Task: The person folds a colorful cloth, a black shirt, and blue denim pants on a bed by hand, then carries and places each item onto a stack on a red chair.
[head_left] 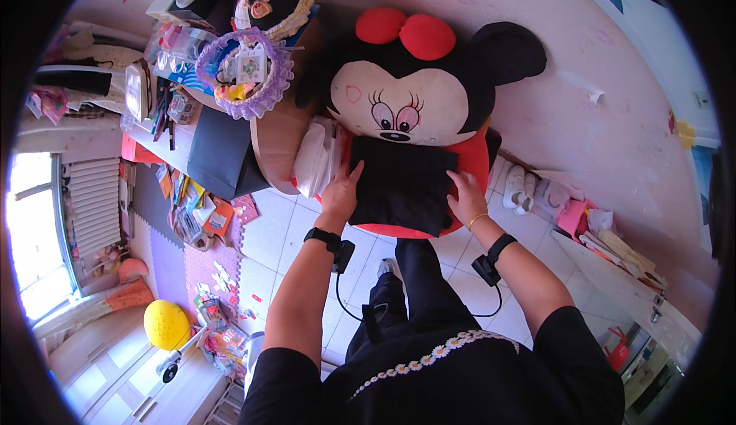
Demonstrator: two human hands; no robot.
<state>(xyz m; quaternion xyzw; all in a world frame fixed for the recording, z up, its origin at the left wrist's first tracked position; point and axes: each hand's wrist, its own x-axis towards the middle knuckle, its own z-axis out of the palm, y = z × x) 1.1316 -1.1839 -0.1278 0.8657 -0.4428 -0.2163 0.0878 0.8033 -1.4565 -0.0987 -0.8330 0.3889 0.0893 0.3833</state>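
A folded black cloth (402, 183) lies on the red seat (477, 156) of a plush chair with a black-eared cartoon mouse face (406, 103) as its backrest. At the cloth's left edge, my left hand (340, 195) grips it with the thumb over the fabric. My right hand (468, 197) holds the opposite edge, its fingertips on the side of the fold. Some fingers of both hands are hidden. What kind of garment or fabric it is cannot be made out. A white plastic packet (318, 156) sits beside the seat, close to my left hand.
Left of the chair stands a desk with a purple frilled ring (245, 72), a dark folder (220, 145) and pens. Books (203, 210) lie on foam mats below. A yellow balloon (166, 325) is at lower left. White shoes (520, 189) rest by the right wall.
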